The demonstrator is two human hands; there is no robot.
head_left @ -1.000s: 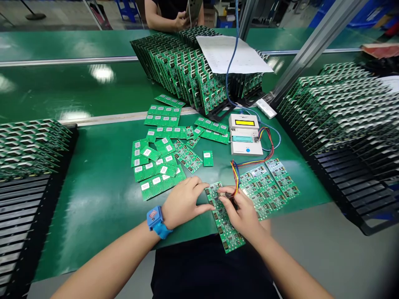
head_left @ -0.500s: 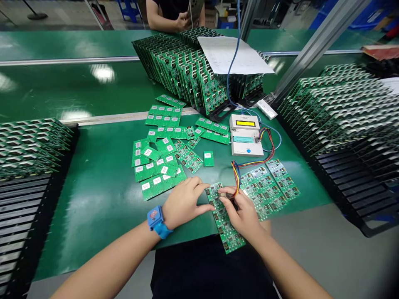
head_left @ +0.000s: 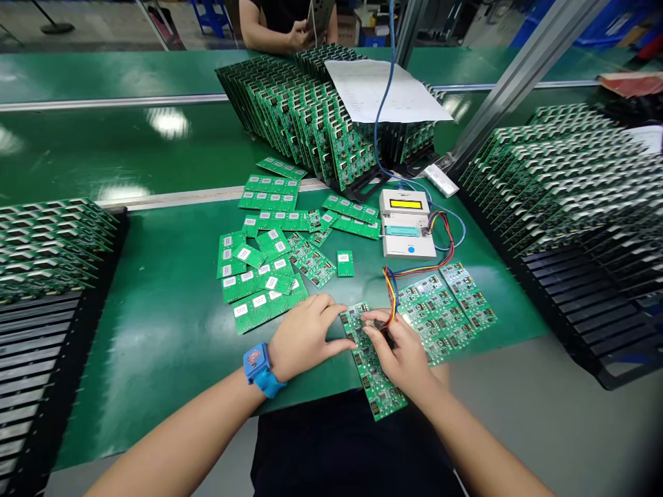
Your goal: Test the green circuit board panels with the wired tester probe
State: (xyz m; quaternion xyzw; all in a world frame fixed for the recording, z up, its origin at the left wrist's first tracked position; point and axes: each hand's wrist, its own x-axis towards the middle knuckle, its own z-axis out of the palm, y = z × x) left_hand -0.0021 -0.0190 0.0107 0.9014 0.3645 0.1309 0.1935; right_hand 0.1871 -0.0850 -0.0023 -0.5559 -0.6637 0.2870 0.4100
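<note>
A long green circuit board [head_left: 380,397] lies at the table's front edge, its near end jutting over my lap. My left hand [head_left: 305,335], with a blue strap on its wrist, holds the board's left edge with thumb and forefinger spread along it. In my right hand [head_left: 401,352], a wired connector [head_left: 380,324] is pinched against the upper part of the board. Its tip is hidden by my fingers. Red, yellow and blue wires [head_left: 392,290] run from it to a white programmer [head_left: 409,246] with a lit yellow display. Beside my right hand lie more circuit board panels [head_left: 440,314].
Labelled green boards [head_left: 266,304] lie in loose piles ahead of my left hand, with one small board [head_left: 344,264] apart. Racks of upright boards stand at left [head_left: 46,241], back [head_left: 311,117] and right [head_left: 564,179]. A paper sheet [head_left: 386,90] covers part of the back rack. A person [head_left: 282,27] sits opposite.
The whole view has shifted very slightly left. Both hands, the connector and the board keep the same positions relative to one another.
</note>
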